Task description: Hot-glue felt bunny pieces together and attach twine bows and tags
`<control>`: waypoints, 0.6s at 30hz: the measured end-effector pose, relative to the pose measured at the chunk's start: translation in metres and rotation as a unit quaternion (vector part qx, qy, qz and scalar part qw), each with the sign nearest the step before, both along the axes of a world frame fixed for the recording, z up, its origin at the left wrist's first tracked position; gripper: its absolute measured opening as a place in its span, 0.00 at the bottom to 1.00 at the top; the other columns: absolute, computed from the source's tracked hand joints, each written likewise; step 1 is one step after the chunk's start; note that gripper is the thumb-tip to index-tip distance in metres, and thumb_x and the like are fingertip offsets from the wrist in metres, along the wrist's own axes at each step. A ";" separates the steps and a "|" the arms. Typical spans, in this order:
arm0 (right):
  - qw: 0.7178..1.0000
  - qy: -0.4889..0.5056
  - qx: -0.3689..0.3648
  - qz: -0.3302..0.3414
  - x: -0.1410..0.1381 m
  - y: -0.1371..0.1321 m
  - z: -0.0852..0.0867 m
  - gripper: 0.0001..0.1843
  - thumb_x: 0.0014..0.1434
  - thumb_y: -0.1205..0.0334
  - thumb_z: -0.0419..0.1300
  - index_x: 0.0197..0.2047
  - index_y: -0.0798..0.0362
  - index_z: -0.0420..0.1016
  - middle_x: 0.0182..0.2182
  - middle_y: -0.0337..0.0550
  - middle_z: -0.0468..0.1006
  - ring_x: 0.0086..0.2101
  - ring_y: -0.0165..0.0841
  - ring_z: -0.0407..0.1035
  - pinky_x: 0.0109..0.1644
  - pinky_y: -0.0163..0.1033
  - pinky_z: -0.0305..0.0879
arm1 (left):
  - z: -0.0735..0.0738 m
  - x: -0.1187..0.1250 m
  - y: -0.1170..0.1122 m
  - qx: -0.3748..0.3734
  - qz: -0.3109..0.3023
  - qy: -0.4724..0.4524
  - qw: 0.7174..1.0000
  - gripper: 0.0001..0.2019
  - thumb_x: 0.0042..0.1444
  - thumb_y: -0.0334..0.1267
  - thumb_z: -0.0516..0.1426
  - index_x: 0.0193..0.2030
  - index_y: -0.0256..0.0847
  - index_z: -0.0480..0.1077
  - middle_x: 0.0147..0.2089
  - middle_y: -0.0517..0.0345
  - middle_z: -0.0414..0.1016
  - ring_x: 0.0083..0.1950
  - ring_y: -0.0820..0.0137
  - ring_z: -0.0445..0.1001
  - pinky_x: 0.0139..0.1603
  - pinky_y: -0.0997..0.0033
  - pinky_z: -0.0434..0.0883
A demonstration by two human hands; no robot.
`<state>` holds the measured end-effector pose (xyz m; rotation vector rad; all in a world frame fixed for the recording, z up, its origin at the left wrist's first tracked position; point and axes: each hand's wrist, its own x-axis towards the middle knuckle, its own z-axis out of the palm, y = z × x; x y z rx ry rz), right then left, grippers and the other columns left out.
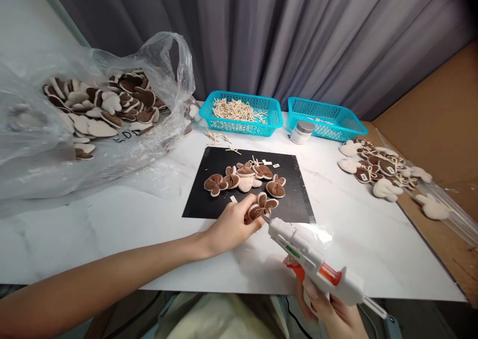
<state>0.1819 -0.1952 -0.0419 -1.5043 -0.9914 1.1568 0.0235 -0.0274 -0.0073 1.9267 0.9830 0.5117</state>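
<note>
Bunny (262, 207): in the left hand (233, 224), above the near edge of the mat (197, 207), brown face showing. The left grip is a narrow pinch at its rim. The right hand (330, 311) is wrapped around the handle of the gun (313, 257), fingers at the trigger (297, 269); whether this is pressed I cannot tell. The nozzle (265, 219) is at or just beside the bunny's lower edge; contact is unclear.

Risks, as judged: the fingertips lie close to the nozzle, so a slip of either hand could cause a burn. Too long a squeeze may flood the plush and stain the brown face. A loose pinch may let the soft piece turn, putting glue off centre. Drips could reach the strip (233, 199) lying nearby. The bows (255, 161) lie beyond the other bunnies (276, 186); a delay in fetching one may let the glue set.
</note>
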 end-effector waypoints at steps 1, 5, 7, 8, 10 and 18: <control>1.000 0.001 0.002 0.001 0.000 0.000 0.000 0.22 0.59 0.45 0.52 0.40 0.56 0.74 0.14 0.34 0.58 0.17 0.28 0.52 0.24 0.36 0.52 | 0.000 0.000 0.000 0.000 0.002 0.000 1.000 0.06 0.51 0.34 0.52 0.29 0.41 0.56 0.22 0.69 0.59 0.23 0.78 0.57 0.24 0.79 0.55; 1.000 0.002 0.001 0.010 -0.001 0.004 0.003 0.22 0.59 0.45 0.52 0.37 0.55 0.74 0.15 0.34 0.58 0.17 0.27 0.51 0.24 0.36 0.52 | 0.000 0.000 0.000 -0.006 0.004 -0.004 1.000 0.06 0.50 0.34 0.52 0.29 0.42 0.55 0.21 0.70 0.59 0.21 0.78 0.57 0.23 0.79 0.55; 1.000 0.001 0.003 0.010 -0.002 0.006 0.006 0.22 0.59 0.44 0.51 0.37 0.55 0.74 0.15 0.33 0.57 0.17 0.27 0.50 0.23 0.35 0.52 | 0.001 0.000 0.000 -0.009 0.003 -0.006 1.000 0.06 0.51 0.35 0.52 0.29 0.42 0.55 0.20 0.70 0.59 0.21 0.78 0.58 0.23 0.78 0.55; 1.000 0.003 0.003 0.009 -0.002 0.006 0.007 0.22 0.58 0.43 0.51 0.36 0.55 0.74 0.15 0.33 0.57 0.17 0.27 0.50 0.23 0.35 0.52 | 0.001 0.000 0.000 -0.011 0.002 -0.007 1.000 0.06 0.51 0.36 0.52 0.30 0.42 0.55 0.20 0.70 0.60 0.20 0.78 0.58 0.23 0.78 0.56; 1.000 0.002 0.002 0.006 -0.002 0.007 0.006 0.22 0.58 0.44 0.52 0.32 0.54 0.74 0.15 0.34 0.58 0.17 0.27 0.50 0.22 0.35 0.51 | 0.003 0.000 -0.001 -0.018 0.001 -0.009 1.000 0.06 0.52 0.36 0.52 0.30 0.42 0.56 0.20 0.69 0.61 0.20 0.77 0.59 0.23 0.78 0.56; 0.999 0.026 0.005 0.028 0.002 0.009 0.005 0.20 0.60 0.46 0.52 0.33 0.54 0.73 0.15 0.34 0.58 0.17 0.26 0.50 0.22 0.34 0.49 | 0.006 0.001 -0.002 -0.061 0.005 -0.034 0.998 0.06 0.54 0.38 0.52 0.32 0.42 0.57 0.24 0.66 0.69 0.20 0.77 0.62 0.23 0.77 0.60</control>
